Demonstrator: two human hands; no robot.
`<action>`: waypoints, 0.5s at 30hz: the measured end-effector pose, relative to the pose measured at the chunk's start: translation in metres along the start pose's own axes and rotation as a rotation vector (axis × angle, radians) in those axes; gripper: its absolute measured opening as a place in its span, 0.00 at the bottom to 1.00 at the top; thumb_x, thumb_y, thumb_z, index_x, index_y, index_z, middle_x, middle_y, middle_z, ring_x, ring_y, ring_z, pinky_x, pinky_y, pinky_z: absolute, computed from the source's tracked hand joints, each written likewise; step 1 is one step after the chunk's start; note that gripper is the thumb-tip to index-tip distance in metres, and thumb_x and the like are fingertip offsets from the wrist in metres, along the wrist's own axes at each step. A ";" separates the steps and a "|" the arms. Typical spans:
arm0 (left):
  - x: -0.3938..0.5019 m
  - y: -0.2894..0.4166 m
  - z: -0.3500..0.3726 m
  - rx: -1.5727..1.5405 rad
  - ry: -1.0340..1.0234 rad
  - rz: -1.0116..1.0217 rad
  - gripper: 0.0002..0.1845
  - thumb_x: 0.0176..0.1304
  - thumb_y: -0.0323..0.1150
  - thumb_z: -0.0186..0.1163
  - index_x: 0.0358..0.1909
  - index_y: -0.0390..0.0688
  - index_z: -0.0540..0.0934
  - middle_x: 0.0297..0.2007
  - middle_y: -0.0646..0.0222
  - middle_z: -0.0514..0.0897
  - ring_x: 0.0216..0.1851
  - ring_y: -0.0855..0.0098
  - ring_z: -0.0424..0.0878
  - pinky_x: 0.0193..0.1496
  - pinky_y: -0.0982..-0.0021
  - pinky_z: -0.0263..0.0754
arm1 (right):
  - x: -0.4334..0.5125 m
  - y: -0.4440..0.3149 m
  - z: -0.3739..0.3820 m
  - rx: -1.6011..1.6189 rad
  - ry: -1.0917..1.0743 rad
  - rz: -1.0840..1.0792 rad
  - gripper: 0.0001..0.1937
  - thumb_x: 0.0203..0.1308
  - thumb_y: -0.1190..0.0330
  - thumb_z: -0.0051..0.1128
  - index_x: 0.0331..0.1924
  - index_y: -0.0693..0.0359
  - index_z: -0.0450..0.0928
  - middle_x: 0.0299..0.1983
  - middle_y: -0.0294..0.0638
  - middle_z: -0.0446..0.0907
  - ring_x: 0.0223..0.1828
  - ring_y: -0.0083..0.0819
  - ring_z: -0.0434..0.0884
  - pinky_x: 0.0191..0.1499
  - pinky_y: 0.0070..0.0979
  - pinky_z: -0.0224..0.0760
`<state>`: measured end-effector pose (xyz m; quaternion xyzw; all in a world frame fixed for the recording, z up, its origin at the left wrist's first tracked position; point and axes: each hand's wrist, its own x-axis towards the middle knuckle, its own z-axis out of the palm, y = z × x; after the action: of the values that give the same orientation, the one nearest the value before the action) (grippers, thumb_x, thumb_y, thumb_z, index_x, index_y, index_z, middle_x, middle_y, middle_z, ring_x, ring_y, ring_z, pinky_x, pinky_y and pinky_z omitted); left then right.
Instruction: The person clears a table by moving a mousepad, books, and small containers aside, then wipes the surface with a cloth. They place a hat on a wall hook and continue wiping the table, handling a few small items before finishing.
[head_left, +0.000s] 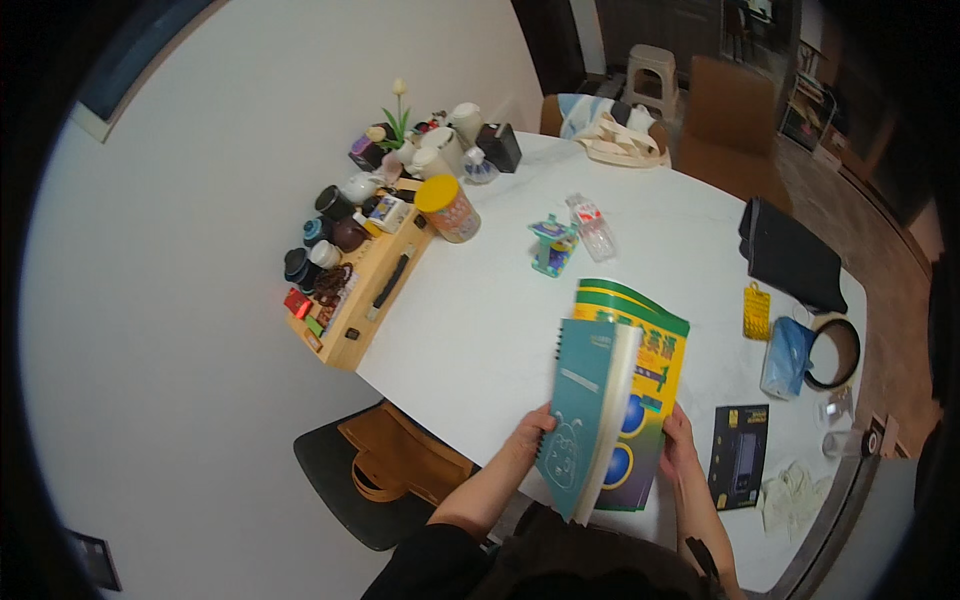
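Observation:
A teal spiral-bound notebook (589, 390) with a white line drawing on its cover lies over a yellow, green and purple book (660, 360) that bears printed writing. My left hand (534, 429) grips the notebook at its spiral edge. On the other side, my right hand (678, 442) holds the right edge of the colourful book. Both are held together above the near side of the white table (465, 315). Most of the fingers are hidden behind the covers.
Beyond the books lie a clear plastic bottle (596, 229) and a teal toy-like stand (553, 247). At left, a wooden case (390, 289) carries jars, beside a yellow-lidded can (450, 210). Rightward are a black pouch (791, 255), a tape roll (853, 356), a blue packet (786, 356) and a black box (739, 457).

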<state>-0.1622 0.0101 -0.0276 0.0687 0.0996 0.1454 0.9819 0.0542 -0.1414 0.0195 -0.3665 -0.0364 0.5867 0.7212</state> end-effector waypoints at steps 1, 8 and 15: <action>-0.007 0.003 -0.003 0.014 0.045 0.000 0.39 0.41 0.26 0.67 0.60 0.32 0.66 0.49 0.50 0.79 0.46 0.55 0.82 0.47 0.57 0.80 | -0.002 -0.002 0.003 -0.003 -0.025 -0.028 0.25 0.59 0.75 0.52 0.61 0.65 0.61 0.53 0.45 0.75 0.52 0.34 0.78 0.52 0.29 0.75; -0.034 0.016 -0.010 0.018 0.045 0.012 0.41 0.39 0.28 0.67 0.60 0.31 0.65 0.49 0.49 0.79 0.47 0.54 0.81 0.49 0.59 0.78 | 0.000 0.011 0.031 0.021 -0.140 0.000 0.35 0.56 0.59 0.63 0.63 0.64 0.57 0.54 0.45 0.73 0.51 0.35 0.77 0.54 0.34 0.74; -0.076 0.059 0.019 0.413 0.251 0.169 0.45 0.39 0.27 0.70 0.64 0.38 0.63 0.53 0.59 0.77 0.52 0.64 0.78 0.56 0.64 0.73 | 0.010 0.040 0.049 0.053 -0.119 0.196 0.30 0.60 0.59 0.58 0.63 0.59 0.60 0.56 0.45 0.72 0.54 0.37 0.75 0.55 0.37 0.73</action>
<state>-0.2452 0.0416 0.0141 0.2572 0.2425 0.2108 0.9114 0.0007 -0.1072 0.0281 -0.3136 -0.0278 0.6759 0.6663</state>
